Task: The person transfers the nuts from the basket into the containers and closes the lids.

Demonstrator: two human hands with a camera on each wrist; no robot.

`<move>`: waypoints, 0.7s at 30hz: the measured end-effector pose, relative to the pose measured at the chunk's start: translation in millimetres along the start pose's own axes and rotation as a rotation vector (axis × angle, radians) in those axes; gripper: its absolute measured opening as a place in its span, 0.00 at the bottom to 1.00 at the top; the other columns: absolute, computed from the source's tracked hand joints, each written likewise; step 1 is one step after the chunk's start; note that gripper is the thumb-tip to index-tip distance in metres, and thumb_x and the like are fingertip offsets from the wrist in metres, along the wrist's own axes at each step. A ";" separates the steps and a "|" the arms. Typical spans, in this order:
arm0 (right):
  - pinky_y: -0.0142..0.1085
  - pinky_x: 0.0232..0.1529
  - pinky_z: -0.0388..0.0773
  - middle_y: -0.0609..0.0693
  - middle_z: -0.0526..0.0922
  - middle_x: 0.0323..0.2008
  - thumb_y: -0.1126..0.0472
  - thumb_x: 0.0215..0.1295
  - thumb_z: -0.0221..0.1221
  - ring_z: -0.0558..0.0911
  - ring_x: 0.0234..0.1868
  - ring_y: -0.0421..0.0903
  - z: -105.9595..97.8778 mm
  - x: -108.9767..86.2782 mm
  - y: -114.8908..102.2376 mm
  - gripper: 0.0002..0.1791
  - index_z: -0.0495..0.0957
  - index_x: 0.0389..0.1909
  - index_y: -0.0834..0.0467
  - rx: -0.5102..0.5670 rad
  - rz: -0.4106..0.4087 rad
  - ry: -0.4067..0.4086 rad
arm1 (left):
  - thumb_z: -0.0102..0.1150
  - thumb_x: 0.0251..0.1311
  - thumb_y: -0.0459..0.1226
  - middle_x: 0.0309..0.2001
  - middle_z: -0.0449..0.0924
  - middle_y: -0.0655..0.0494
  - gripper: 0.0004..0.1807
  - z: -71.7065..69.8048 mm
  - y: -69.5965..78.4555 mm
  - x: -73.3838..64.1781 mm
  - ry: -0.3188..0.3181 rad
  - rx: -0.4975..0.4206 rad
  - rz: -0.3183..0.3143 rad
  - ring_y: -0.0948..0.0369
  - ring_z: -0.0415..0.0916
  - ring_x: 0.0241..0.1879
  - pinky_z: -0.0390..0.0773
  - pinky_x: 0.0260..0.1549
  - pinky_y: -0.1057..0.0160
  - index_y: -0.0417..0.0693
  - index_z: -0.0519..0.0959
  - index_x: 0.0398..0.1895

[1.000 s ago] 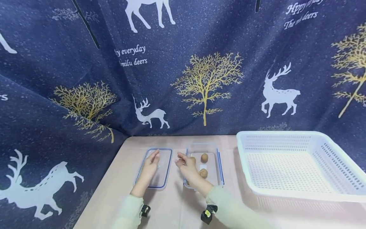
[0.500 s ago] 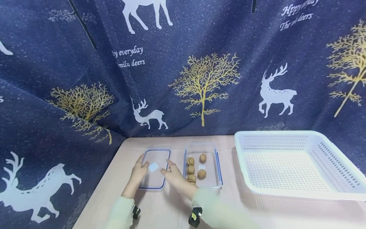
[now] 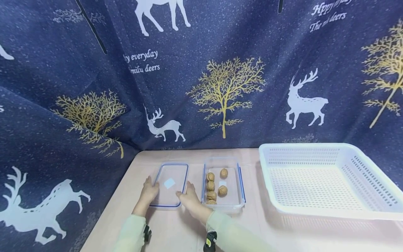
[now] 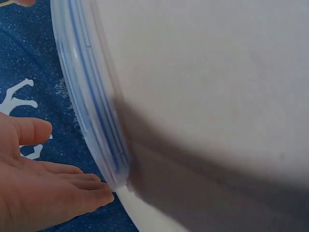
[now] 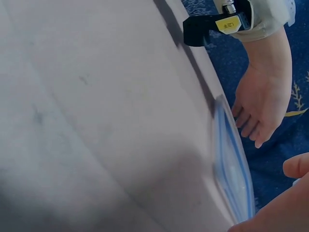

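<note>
A clear rectangular lid (image 3: 169, 201) with a blue seal and a pale square label lies flat on the table. My left hand (image 3: 147, 195) is at its left edge, thumb over the rim. In the left wrist view the straight fingers (image 4: 72, 186) reach the lid's corner. On the opposite edge is my right hand (image 3: 190, 200), thumb toward the lid and fingers extended. The right wrist view shows only part of this hand (image 5: 280, 208) beside the lid (image 5: 234, 169). Neither hand curls round the lid.
Just right of the lid stands a clear plastic container (image 3: 233, 199) with several walnuts (image 3: 222, 190) inside. A large white plastic basket (image 3: 315, 210) sits farther right. A dark blue curtain (image 3: 201, 105) with deer and trees hangs behind the pink tabletop (image 3: 176, 231).
Both hands have moved left and down toward me, from above the lid and the container to the lid's two sides. The walnuts and label are now uncovered.
</note>
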State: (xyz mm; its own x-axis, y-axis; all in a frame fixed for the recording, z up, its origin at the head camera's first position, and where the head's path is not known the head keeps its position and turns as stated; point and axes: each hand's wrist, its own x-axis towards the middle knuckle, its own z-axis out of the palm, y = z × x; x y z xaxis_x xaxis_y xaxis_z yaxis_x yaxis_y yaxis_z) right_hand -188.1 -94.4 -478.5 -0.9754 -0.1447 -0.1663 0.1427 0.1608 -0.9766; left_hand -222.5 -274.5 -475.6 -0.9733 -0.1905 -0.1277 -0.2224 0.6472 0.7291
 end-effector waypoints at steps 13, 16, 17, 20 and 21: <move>0.62 0.71 0.44 0.73 0.48 0.71 0.59 0.65 0.57 0.48 0.71 0.70 0.6 2.2 8.4 0.44 0.44 0.72 0.73 0.077 -0.002 -0.087 | 0.37 0.68 0.35 0.66 0.44 0.18 0.34 8.2 -6.1 3.2 0.010 0.058 -0.035 0.29 0.43 0.67 0.48 0.68 0.38 0.16 0.44 0.67; 0.64 0.70 0.44 0.74 0.49 0.70 0.57 0.65 0.57 0.49 0.70 0.71 1.0 1.1 8.7 0.44 0.44 0.72 0.73 0.078 -0.007 -0.108 | 0.37 0.68 0.35 0.66 0.45 0.17 0.33 8.0 -4.9 2.1 0.012 0.049 -0.024 0.28 0.44 0.67 0.48 0.68 0.37 0.16 0.45 0.66; 0.64 0.70 0.44 0.74 0.49 0.70 0.57 0.65 0.57 0.49 0.71 0.71 1.2 0.8 8.4 0.45 0.44 0.72 0.73 0.080 -0.002 -0.113 | 0.37 0.68 0.35 0.66 0.46 0.17 0.33 7.8 -4.1 1.5 0.011 0.044 -0.022 0.28 0.44 0.66 0.49 0.68 0.36 0.16 0.45 0.66; 0.65 0.69 0.45 0.75 0.49 0.70 0.56 0.64 0.58 0.49 0.70 0.71 1.6 0.3 8.2 0.45 0.43 0.72 0.72 0.087 0.005 -0.118 | 0.37 0.68 0.35 0.65 0.46 0.17 0.33 8.1 -3.4 0.3 0.009 0.027 -0.029 0.28 0.45 0.66 0.49 0.67 0.36 0.16 0.46 0.67; 0.65 0.69 0.45 0.75 0.49 0.70 0.56 0.64 0.58 0.49 0.70 0.71 1.5 0.2 7.8 0.46 0.43 0.72 0.72 0.087 0.007 -0.118 | 0.37 0.68 0.35 0.65 0.47 0.18 0.32 8.1 -3.3 0.0 0.011 0.021 -0.034 0.28 0.45 0.66 0.49 0.67 0.36 0.17 0.47 0.67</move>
State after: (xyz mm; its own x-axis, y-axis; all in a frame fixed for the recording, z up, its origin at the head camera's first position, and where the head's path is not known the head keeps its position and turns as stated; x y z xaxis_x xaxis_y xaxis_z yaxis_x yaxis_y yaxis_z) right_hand -186.9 -94.7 -486.4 -0.9486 -0.2582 -0.1832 0.1686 0.0781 -0.9826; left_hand -222.2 -270.6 -483.4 -0.9645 -0.2206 -0.1449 -0.2566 0.6554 0.7103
